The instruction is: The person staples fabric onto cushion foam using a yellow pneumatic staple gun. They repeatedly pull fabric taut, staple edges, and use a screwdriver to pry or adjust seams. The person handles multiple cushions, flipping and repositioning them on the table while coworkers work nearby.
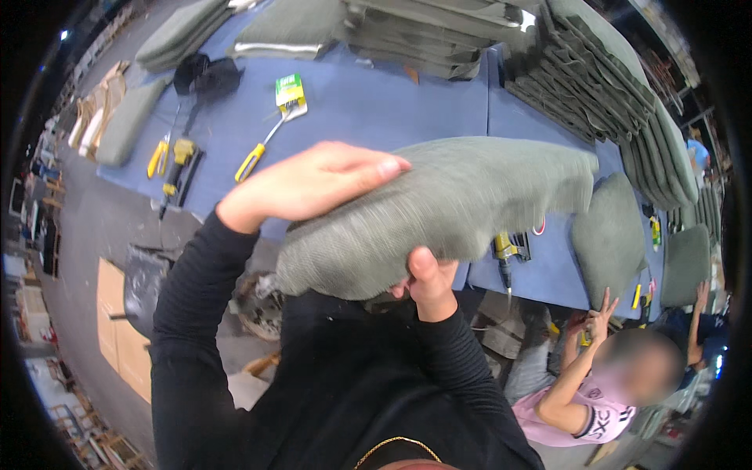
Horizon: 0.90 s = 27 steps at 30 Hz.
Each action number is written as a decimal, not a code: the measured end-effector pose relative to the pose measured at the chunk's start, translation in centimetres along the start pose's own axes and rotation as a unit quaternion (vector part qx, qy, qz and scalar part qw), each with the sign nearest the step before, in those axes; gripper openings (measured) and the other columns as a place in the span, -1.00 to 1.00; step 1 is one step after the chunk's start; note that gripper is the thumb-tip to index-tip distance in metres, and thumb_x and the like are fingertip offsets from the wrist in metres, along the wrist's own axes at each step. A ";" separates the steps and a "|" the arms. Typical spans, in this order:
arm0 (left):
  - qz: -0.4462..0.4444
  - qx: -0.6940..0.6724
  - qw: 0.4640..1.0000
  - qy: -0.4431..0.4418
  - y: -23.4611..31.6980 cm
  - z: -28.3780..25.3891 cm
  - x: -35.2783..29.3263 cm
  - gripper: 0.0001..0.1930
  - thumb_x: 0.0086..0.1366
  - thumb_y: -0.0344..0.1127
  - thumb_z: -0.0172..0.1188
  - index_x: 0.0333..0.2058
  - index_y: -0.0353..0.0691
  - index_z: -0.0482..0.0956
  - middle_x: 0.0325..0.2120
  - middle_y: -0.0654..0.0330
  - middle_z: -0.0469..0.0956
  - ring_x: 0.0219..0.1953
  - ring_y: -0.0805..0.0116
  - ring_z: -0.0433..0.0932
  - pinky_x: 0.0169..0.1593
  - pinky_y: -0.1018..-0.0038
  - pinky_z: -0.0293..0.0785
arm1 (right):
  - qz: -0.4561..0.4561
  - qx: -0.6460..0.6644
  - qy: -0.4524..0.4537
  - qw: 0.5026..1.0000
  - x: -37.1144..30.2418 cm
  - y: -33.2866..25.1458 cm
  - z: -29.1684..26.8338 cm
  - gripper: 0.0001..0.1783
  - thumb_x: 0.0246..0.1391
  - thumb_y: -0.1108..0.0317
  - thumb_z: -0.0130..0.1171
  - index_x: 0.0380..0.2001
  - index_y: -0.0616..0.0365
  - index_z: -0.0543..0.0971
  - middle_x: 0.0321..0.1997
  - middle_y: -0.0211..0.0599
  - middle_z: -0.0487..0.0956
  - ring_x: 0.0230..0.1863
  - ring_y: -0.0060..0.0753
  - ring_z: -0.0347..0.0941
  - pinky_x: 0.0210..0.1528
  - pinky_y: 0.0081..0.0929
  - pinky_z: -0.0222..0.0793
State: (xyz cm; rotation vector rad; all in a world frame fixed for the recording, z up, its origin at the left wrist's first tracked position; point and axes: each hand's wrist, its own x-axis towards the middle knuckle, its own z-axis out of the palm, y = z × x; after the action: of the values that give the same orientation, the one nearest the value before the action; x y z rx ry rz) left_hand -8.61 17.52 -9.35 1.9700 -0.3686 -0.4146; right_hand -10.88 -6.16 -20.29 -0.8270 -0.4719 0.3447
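Observation:
A grey-green upholstered cushion [439,196], curved and slightly blurred by motion, is held up in front of me above the table edge. My left hand [313,180] lies over its far left edge, with the thumb along the fabric and some fingers hidden. My right hand [431,286] grips the near edge from below, thumb up against the cover. Beyond the left forearm, a yellow-handled screwdriver [251,161] lies beside a green and yellow packet [290,94]. A yellow staple gun [180,163] and yellow-handled pliers [158,160] rest farther left.
The blue-topped table [368,106] carries stacked covered pads [423,35] at the back and more [583,74] at the right. Another staple gun [505,247] lies by its near edge. At lower right, a person in a pink shirt [576,411] touches another cushion [607,235].

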 end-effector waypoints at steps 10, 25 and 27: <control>-0.073 0.285 0.955 0.026 8.0 -13.0 0.9 -0.49 0.64 0.00 0.19 -0.12 -0.49 0.69 -0.42 0.32 0.60 -0.25 0.56 0.47 -0.06 0.45 0.49 | -0.061 -0.023 0.021 0.998 15.2 1.8 6.8 -0.34 0.53 0.18 0.26 -0.75 0.10 0.44 -0.77 -0.52 0.42 -0.78 -0.68 0.31 -0.72 -0.52 0.12; -0.180 0.231 0.955 0.037 7.2 -16.7 1.9 -0.43 0.60 0.11 0.23 0.10 -0.40 0.70 -0.09 0.22 0.74 0.00 0.49 0.53 0.17 0.39 0.48 | -0.069 -0.258 -0.068 0.961 15.9 1.9 0.8 -0.80 0.48 0.30 0.22 -0.06 0.24 0.62 -0.17 -0.28 0.74 -0.08 -0.46 0.70 0.00 -0.40 0.58; -0.175 0.269 0.946 0.038 7.6 -16.3 1.9 -0.41 0.60 0.14 0.21 0.07 -0.42 0.69 -0.15 0.19 0.73 -0.06 0.47 0.53 0.14 0.37 0.49 | -0.060 -0.422 0.047 0.903 12.0 0.1 -5.4 -0.68 0.36 0.39 0.29 0.12 0.23 0.61 0.01 -0.17 0.78 0.10 -0.30 0.73 0.20 -0.33 0.59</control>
State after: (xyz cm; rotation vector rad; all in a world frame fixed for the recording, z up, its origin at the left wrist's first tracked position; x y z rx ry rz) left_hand -0.24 26.67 3.83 2.5942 -0.0786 -0.4959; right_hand 2.05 -3.82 -20.35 -1.6429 -0.5851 -0.0399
